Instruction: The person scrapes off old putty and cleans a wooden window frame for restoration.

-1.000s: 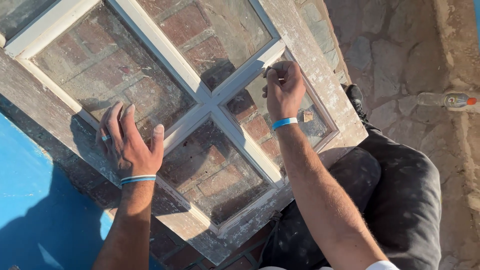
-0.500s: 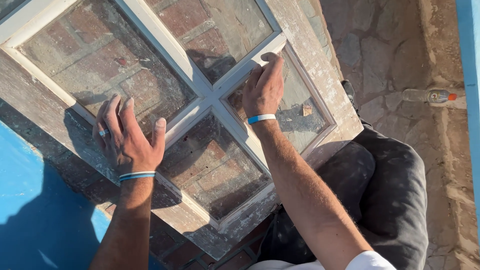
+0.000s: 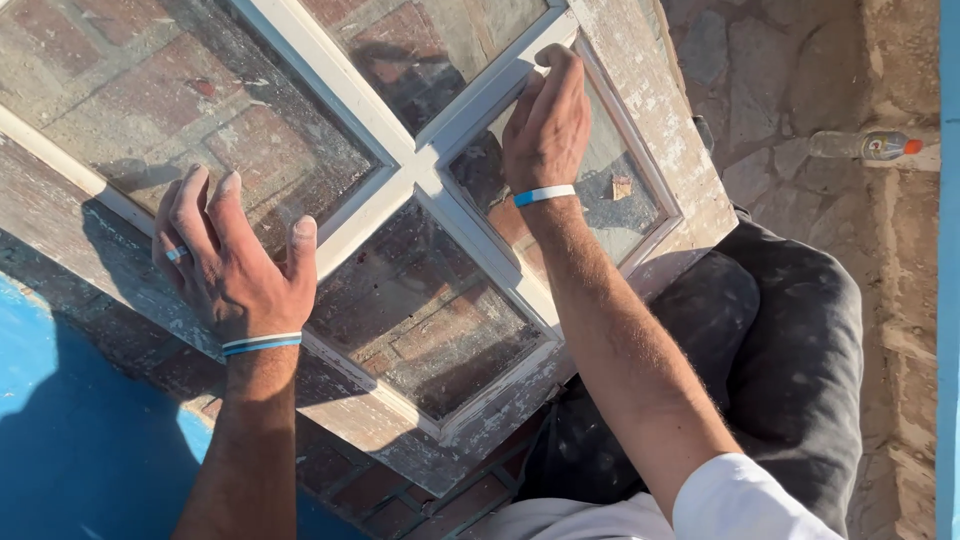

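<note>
The weathered white-barred glazed window frame (image 3: 400,215) lies across the person's lap, left hand (image 3: 235,265) spread flat at eight o'clock, while the right hand (image 3: 548,125) has slid up to one o'clock, fingers together, pressing the glazing bar.

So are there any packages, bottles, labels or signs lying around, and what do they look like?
Plastic bottle: lies on its side on the stone ground at the upper right, clear body, dark band round it, orange-red cap.
Small scrap: sits on the glass pane near the right hand, tan, roughly square; whether it is a label cannot be told.
No signs or screens.
</note>
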